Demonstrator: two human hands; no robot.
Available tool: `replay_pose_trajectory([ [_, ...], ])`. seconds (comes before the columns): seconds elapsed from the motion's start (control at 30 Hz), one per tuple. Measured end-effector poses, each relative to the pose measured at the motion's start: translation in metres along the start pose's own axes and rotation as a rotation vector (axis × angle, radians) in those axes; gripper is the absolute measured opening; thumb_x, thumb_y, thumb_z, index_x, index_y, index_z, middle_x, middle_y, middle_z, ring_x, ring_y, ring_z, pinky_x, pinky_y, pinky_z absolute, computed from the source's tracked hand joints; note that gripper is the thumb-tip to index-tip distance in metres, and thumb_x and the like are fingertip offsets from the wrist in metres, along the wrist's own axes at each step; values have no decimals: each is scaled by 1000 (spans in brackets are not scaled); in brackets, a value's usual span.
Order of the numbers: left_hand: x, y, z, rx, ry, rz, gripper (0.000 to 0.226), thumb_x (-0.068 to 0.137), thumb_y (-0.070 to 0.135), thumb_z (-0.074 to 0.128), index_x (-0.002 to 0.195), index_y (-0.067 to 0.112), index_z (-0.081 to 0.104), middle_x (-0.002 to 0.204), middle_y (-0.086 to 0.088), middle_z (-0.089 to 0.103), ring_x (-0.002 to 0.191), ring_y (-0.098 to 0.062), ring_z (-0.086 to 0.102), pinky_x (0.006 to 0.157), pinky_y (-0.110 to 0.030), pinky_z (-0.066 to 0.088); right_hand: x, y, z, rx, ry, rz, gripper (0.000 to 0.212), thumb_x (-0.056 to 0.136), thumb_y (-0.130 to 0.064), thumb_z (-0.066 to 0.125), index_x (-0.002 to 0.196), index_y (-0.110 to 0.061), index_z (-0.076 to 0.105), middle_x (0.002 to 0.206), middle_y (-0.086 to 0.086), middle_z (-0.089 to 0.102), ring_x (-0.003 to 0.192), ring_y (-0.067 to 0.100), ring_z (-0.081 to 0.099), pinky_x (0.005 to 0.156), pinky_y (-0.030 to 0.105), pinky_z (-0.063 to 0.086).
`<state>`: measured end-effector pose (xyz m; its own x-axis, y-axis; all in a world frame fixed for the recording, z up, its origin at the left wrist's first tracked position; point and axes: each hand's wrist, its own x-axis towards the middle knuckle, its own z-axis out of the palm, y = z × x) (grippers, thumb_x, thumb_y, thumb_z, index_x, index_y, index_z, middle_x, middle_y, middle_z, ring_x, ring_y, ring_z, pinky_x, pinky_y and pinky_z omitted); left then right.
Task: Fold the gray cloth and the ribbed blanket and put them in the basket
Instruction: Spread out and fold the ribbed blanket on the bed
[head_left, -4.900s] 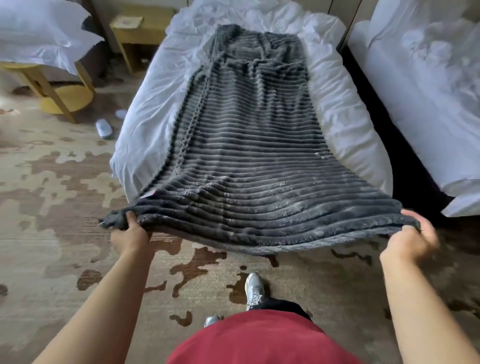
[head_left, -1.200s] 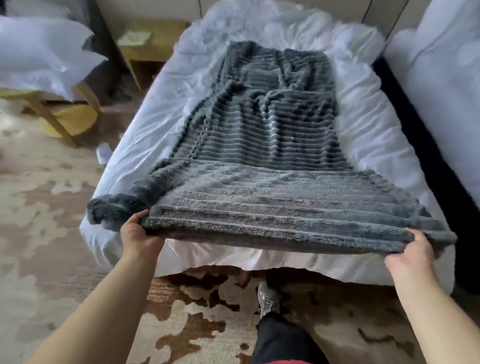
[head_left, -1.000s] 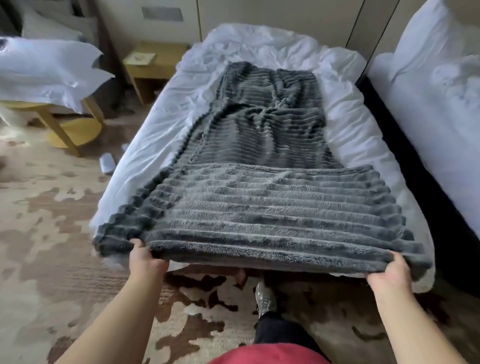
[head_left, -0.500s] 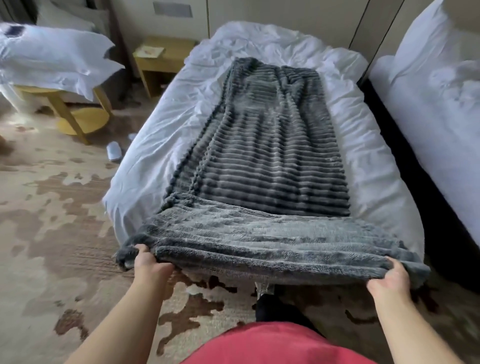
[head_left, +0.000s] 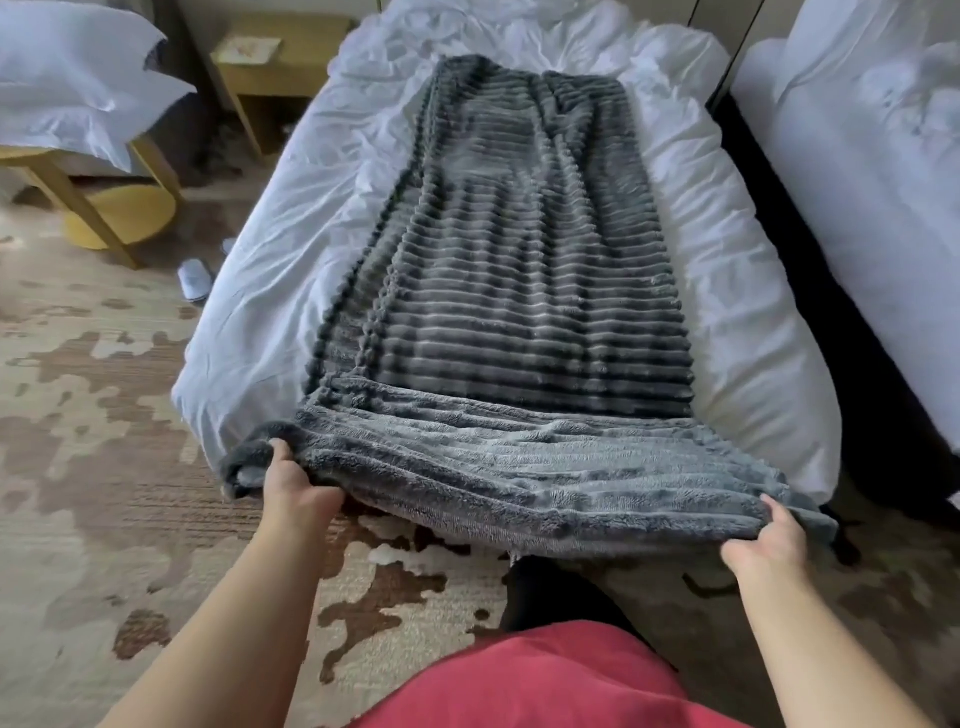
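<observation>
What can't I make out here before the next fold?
Head view only:
Basket and gray cloth: outside the frame.
Most fingers of left hand and right hand: tucked under the blanket hem.
Bed head: cut off by the top edge.
Floor under the hem: covered by the blanket.

The single head view looks forward and down from the foot of the bed (head_left: 270, 291), close above it.

second bed (head_left: 883, 218) right, side table (head_left: 98, 208) left
</observation>
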<state>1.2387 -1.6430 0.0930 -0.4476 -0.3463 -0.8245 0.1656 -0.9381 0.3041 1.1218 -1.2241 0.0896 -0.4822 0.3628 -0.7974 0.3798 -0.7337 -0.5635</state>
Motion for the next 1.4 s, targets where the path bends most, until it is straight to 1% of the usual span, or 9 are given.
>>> replay_pose_trajectory([
  [0.13, 29, 10, 63, -1, -101, 26, 50, 91, 52, 51, 107, 5, 61, 127, -14, 61, 101, -36, 60, 89, -54, 42, 15, -13, 56, -72, -113, -7, 58, 77, 13, 59, 105, -37, 52, 125, 25, 56, 113, 43, 56, 89, 53, 48],
  [0.2, 48, 19, 105, 49, -107, 13, 54, 90, 52, 53, 114, 4, 59, 120, -18, 62, 104, -38, 57, 92, -57, 40, 26, -34, 99, 270, -118, 64, 51, 81, 3, 61, 125, -20, 51, 129, 21, 55, 118, 40, 54, 95, 54, 45],
  [0.27, 71, 29, 154, 60, -161, 9, 58, 85, 49, 60, 115, 0, 60, 115, -22, 64, 109, -39, 56, 89, -59, 43, 41, -44, 151, 218, -84, 0, 43, 89, -18, 60, 131, -19, 49, 132, 11, 52, 121, 31, 51, 105, 48, 39],
  [0.33, 100, 37, 199, 16, -255, 85, 65, 82, 47, 63, 129, 3, 53, 124, -25, 60, 119, -38, 53, 86, -57, 45, 62, -56, 211, 186, -88, -9, 37, 93, -25, 56, 130, -19, 51, 122, 4, 53, 110, 26, 54, 95, 45, 48],
  [0.4, 138, 43, 232, 54, -292, 199, 69, 91, 49, 50, 149, 18, 28, 150, -17, 35, 136, -34, 37, 106, -58, 32, 92, -59, 259, 238, -235, -33, 35, 97, -28, 51, 128, -12, 51, 125, 11, 57, 108, 30, 59, 74, 46, 56],
  [0.53, 200, 18, 251, 241, -131, 126, 59, 100, 44, 35, 152, 21, 19, 159, -12, 14, 145, -30, 19, 116, -53, 14, 153, -34, 304, -20, -234, 114, 57, 101, -33, 42, 149, -7, 26, 150, 15, 36, 132, 29, 43, 101, 39, 43],
  [0.73, 221, -21, 203, 149, 178, -16, 57, 102, 40, 32, 152, 16, 17, 159, -12, 18, 144, -33, 21, 116, -53, 20, 187, 20, 299, -300, -71, 255, 53, 103, -28, 35, 150, -6, 24, 154, 11, 31, 142, 27, 31, 114, 42, 29],
  [1.07, 217, -14, 162, 229, 329, -32, 48, 103, 32, 32, 150, 19, 27, 152, -5, 36, 139, -24, 36, 114, -44, 28, 177, 28, 257, -456, 72, 214, 48, 103, -23, 36, 147, -5, 30, 147, 12, 42, 136, 29, 40, 109, 42, 36],
  [1.4, 230, -19, 136, 392, 640, -41, 52, 94, 42, 54, 140, 20, 44, 152, 0, 37, 138, -19, 36, 108, -32, 34, 162, 84, 187, -512, 276, 326, 57, 97, -35, 50, 144, -5, 35, 130, 15, 47, 126, 27, 48, 100, 39, 41],
])
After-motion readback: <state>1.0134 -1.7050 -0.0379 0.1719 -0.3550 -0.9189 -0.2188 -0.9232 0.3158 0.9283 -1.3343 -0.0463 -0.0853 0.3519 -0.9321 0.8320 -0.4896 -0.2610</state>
